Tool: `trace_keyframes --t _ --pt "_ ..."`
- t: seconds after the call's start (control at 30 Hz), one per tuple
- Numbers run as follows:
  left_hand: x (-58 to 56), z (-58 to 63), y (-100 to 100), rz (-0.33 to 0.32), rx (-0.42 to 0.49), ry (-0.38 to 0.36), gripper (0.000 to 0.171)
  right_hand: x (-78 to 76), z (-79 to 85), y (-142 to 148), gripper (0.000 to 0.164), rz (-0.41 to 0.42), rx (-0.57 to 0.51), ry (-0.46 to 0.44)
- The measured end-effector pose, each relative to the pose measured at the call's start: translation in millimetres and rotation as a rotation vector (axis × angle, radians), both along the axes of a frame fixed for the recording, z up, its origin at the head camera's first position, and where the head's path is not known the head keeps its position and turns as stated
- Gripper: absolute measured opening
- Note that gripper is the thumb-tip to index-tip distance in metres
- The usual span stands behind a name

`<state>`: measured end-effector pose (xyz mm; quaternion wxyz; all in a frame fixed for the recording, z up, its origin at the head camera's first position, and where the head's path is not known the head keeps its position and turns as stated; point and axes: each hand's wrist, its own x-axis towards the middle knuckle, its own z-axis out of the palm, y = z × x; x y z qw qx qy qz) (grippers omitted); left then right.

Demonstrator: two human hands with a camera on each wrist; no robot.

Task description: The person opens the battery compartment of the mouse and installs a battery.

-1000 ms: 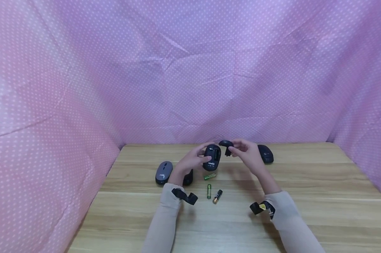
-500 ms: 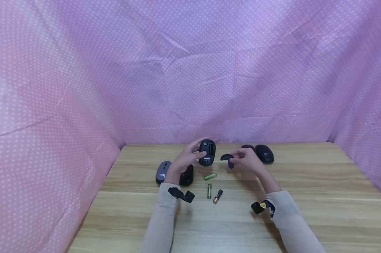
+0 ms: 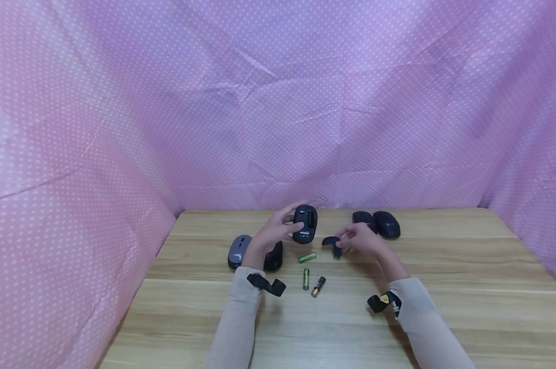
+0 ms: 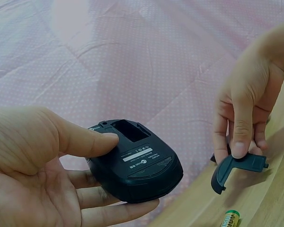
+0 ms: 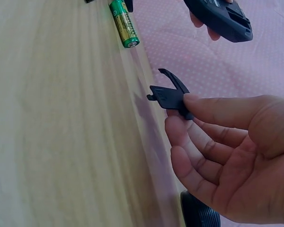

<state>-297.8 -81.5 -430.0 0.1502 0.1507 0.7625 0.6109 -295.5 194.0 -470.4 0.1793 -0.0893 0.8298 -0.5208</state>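
My left hand (image 3: 274, 230) grips a black computer mouse (image 4: 137, 165) with its underside turned up, the thumb across the base and fingers beneath. An uncovered battery slot (image 4: 128, 131) shows in that base. To the right, my right hand (image 3: 362, 240) pinches a black battery cover (image 5: 168, 97) between thumb and fingers, low over the table and apart from the mouse. The cover has a curved edge and a flat tongue with small tabs. Nearest to both hands lies a green battery (image 3: 307, 257); another green battery (image 3: 306, 279) and a black-and-copper battery (image 3: 318, 287) lie closer to me.
A grey mouse (image 3: 238, 251) sits on the wooden table (image 3: 190, 307) at the left, beside a black mouse (image 3: 274, 256) partly behind my left wrist. Two dark mice stand at the back right, one (image 3: 364, 219) partly behind my right hand, the other (image 3: 387, 224) beside it.
My right hand has brought the battery cover down toward the table, away from the mouse. The left hand drew the mouse left and up, then slightly back right.
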Motion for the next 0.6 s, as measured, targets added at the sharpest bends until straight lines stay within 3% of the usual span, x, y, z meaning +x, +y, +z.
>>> trace_keyframes --t 0.27,0.6 --pt "-1.6 -0.8 0.8 0.0 -0.02 -0.022 0.057 -1.9 -7.7 2.8 0.03 0.044 -0.021 -0.012" --pt "-1.4 -2.7 0.0 -0.011 0.0 -0.021 0.056 -1.7 -14.2 -3.0 0.025 -0.01 -0.011 -0.01"
